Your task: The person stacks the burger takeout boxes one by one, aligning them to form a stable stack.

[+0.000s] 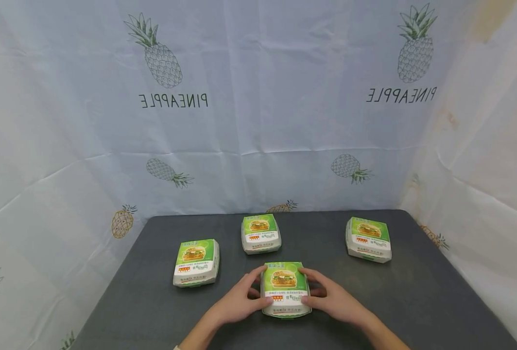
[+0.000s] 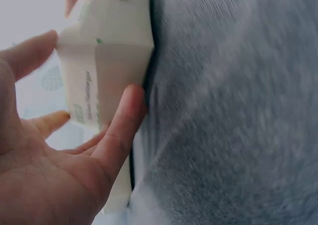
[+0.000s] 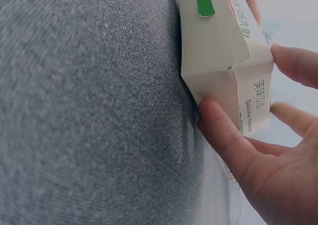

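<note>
At the near middle of a flat dark-grey table (image 1: 153,316), the left hand (image 1: 240,300) and right hand (image 1: 337,299), fingers partly spread, grip opposite sides of a squarish green-and-white cardboard box (image 1: 285,283) (its lid pictures a burger), three matching cardboard boxes (image 1: 261,235) lying farther back.

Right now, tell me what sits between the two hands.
A burger box, held between the left hand and right hand; the head view shows it.
</note>
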Available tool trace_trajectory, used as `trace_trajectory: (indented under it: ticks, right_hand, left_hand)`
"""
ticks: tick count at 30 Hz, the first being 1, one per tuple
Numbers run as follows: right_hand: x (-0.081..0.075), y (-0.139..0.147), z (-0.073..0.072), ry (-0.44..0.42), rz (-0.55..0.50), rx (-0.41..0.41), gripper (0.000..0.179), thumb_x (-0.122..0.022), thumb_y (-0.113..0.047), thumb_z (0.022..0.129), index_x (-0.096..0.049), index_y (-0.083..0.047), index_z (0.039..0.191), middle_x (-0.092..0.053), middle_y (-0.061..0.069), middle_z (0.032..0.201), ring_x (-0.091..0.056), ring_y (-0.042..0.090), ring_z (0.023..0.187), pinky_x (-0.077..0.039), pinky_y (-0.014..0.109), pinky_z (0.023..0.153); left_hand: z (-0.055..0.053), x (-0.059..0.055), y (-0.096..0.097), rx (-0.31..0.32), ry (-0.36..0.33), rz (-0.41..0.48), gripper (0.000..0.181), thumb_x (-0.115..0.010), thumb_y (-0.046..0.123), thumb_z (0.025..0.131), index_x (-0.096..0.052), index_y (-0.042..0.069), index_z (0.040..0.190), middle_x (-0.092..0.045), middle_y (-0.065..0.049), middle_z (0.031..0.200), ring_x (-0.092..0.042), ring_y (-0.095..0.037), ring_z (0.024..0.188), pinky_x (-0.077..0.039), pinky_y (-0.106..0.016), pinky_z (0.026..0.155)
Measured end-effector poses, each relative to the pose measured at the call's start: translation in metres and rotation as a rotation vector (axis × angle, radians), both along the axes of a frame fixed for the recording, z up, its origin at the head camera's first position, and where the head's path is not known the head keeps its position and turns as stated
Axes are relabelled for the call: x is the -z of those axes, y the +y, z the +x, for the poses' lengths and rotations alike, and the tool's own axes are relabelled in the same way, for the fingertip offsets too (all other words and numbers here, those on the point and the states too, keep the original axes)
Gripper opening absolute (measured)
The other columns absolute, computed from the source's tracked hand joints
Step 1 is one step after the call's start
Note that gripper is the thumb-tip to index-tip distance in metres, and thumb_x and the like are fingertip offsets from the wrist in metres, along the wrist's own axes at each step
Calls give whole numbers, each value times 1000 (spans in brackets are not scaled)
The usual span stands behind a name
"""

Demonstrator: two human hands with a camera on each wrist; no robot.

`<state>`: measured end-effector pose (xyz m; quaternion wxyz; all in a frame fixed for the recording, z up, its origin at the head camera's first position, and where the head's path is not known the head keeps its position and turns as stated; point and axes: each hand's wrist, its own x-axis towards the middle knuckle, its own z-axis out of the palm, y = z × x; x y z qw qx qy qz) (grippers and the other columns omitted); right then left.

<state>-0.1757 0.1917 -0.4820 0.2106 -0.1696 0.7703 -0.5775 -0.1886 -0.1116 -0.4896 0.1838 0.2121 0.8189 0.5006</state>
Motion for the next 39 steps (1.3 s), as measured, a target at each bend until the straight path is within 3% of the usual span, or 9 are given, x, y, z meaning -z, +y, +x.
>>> trace_trajectory:
  ticks: [6,15,28,35,39]
  right_hand:
    - [0,-2,0,10,0,14,72,-68,-26,100,-32,-4,158,-42,32,147,-56,46,124,-55,49,91]
    - [0,-3,0,-12,-27,4,73,-68,-25,101,-30,-2,159,-41,31,147,-55,46,127,-54,47,92]
    - [-1,0,-1,-21,-22,-4,75,-68,-25,101,-28,-2,159,-39,32,149,-53,47,128,-54,48,93]
    - [0,-2,-1,-22,-34,-6,74,-67,-24,101,-28,-2,160,-39,32,149,-53,46,128,-54,47,93]
    - [-1,-3,0,-17,-31,-7,74,-67,-25,101,-28,-1,160,-39,31,149,-54,46,128,-54,47,93]
  left_hand:
    - [-8,3,0,-1,15,15,89,-77,37,92,-26,16,162,-40,-14,145,-59,-25,113,-54,-32,82]
    - [-11,6,-1,15,-72,116,105,-85,28,84,-18,15,164,-30,-18,152,-54,-29,122,-56,-30,83]
    - [-11,7,1,27,-81,127,110,-89,23,80,-17,12,163,-48,-14,130,-66,-21,98,-57,-30,77]
    - [-12,10,1,24,-74,139,110,-89,23,79,-17,14,162,-42,-16,143,-62,-24,111,-56,-31,82]
    - [-13,10,0,30,-82,145,110,-89,23,80,-17,13,162,-47,-17,138,-65,-23,106,-56,-31,81]
